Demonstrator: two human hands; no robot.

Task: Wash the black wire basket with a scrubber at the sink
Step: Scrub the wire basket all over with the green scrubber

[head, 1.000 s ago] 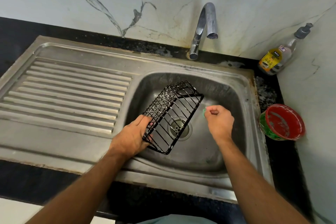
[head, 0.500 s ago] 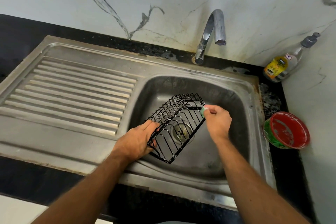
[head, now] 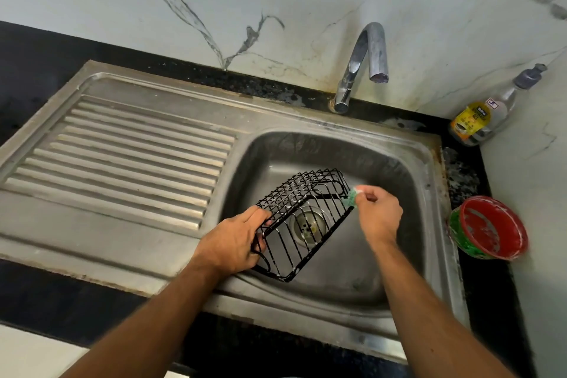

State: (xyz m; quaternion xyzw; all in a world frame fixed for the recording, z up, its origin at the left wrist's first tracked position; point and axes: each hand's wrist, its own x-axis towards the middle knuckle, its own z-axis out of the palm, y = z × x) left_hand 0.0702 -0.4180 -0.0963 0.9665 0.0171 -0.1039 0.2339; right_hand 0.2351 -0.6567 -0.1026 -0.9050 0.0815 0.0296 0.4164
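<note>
The black wire basket [head: 302,218] is tilted on its side over the steel sink bowl [head: 395,163], above the drain. My left hand [head: 233,242] grips its near left end, fingers curled round the wires. My right hand [head: 379,213] pinches a small green scrubber [head: 349,197] and holds it against the basket's far right corner. White soap flecks show on the wires.
The tap [head: 363,64] stands behind the bowl with no water running. A ribbed drainboard [head: 132,153] lies to the left. On the black counter to the right are a soap bottle [head: 487,115] and a red and green tub [head: 487,228].
The basket has come down lower into the bowl and lies flatter. My right hand has moved left with the scrubber until it meets the basket's right corner.
</note>
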